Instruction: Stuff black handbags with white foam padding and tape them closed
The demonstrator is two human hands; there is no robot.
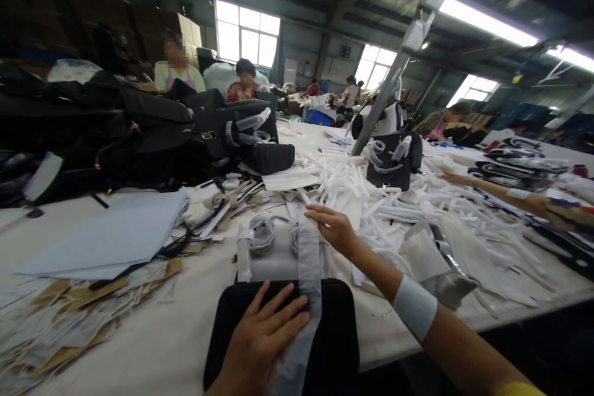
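A black bag (338, 328) lies at the table's front edge. Its far part (276, 263) looks greyish, with coiled straps wrapped in clear film (262, 234) on top. A long translucent plastic strip (310, 272) runs lengthwise across the bag. My left hand (269, 334) rests flat on the black panel, fingers spread, their tips touching the strip's left edge. At the strip's far end, my right hand (333, 230) has its fingers closed on the film. The right thumb is mostly hidden.
White sheets (116, 235) and paper tags (69, 322) lie left. Black bags (153, 130) are piled behind them. White tubes (334, 179) spread around another black bag (394, 158) and a slanted metal post (383, 93). A co-worker's arm (505, 190) reaches in from the right.
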